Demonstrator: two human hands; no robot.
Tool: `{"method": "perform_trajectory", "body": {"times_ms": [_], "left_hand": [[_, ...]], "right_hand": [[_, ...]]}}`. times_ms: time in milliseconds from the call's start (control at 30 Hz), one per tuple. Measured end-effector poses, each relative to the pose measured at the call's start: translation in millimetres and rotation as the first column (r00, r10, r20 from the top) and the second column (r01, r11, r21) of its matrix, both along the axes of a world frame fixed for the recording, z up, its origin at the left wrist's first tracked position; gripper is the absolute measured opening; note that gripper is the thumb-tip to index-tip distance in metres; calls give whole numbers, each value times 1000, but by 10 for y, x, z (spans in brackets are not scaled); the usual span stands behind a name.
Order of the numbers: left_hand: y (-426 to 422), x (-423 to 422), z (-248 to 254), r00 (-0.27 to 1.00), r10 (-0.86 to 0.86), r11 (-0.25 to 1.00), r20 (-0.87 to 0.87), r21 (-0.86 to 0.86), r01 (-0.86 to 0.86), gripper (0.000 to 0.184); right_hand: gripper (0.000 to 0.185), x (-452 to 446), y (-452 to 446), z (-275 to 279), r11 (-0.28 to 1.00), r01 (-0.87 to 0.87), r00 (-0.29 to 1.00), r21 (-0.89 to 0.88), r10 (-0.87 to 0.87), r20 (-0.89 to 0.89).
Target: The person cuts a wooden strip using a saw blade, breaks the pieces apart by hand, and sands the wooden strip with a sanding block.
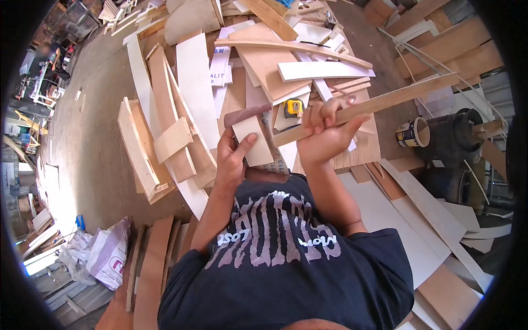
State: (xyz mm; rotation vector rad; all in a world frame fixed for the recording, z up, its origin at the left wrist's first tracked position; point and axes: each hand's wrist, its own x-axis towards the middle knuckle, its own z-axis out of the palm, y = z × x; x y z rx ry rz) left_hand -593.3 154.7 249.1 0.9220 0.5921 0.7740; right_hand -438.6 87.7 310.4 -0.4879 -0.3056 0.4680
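Left hand (pixel 231 157) pinching pale block (pixel 251 147), sandpaper (pixel 247 114) curling past its edges. Right hand (pixel 324 132) closed around wooden strip (pixel 401 99): near end between hands, just beside block; long axis slanting away rightward. Beyond, tape measure (pixel 293 108) among boards (pixel 324 70).

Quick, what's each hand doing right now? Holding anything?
Left hand: closed, holding a small flat board with sandpaper.
Right hand: closed around a long wooden strip.

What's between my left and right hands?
In the head view, the pale block, a printed sheet and one end of the long wooden strip.
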Motion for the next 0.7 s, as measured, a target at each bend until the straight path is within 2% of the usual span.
{"method": "perform_trajectory", "body": {"times_ms": [33, 67, 133, 200, 267, 400, 433, 467, 533, 567, 600, 700], "left_hand": [[25, -14, -23, 999, -49, 998, -20, 37, 50, 47], [28, -20, -26, 998, -57, 997, -18, 42, 57, 47], [-4, -48, -42, 998, -55, 999, -6, -1, 55, 46], [-31, -69, -65, 997, -80, 997, -2, -17, 80, 46], [-72, -61, -73, 999, -31, 999, 7, 26, 31, 47], [-124, -47, -28, 999, -20, 1000, 29, -2, 20, 49], [-128, -38, -2, 999, -25, 1000, 29, -3, 25, 49], [-123, -31, 27, 999, -36, 999, 38, 14, 35, 49], [-101, -15, 12, 997, -53, 998, 50, 35, 51, 49], [-98, -26, -39, 998, -32, 999, 55, -16, 33, 48], [-95, -42, -65, 998, -10, 998, 58, -68, 13, 48], [-91, -46, -66, 999, 28, 996, 22, -82, -27, 47]], "right_hand": [[44, 31, 8, 90, 998, 55, 995, -5, -56, -88], [44, 104, 13, 82, 998, 63, 994, -1, -63, -85], [44, 260, 4, 45, 995, 87, 951, 53, -67, -303], [44, 325, -32, 25, 994, 95, 931, 62, -66, -358], [43, 382, -46, -68, 997, 77, 819, 25, -49, -572], [44, 426, -121, -264, 999, -17, 728, 43, 42, -684], [46, 392, -155, -310, 999, -26, 793, 34, 41, -608], [46, 378, -189, -332, 999, -20, 793, 33, 36, -608], [47, 308, -195, -182, 979, 23, 889, -205, -113, -444], [51, 295, -250, -165, 961, 34, 929, -275, -132, -346], [51, 300, -295, -162, 961, 39, 929, -274, -136, -345], [55, 410, -437, -226, 932, 132, 991, -337, -135, 12]]}}
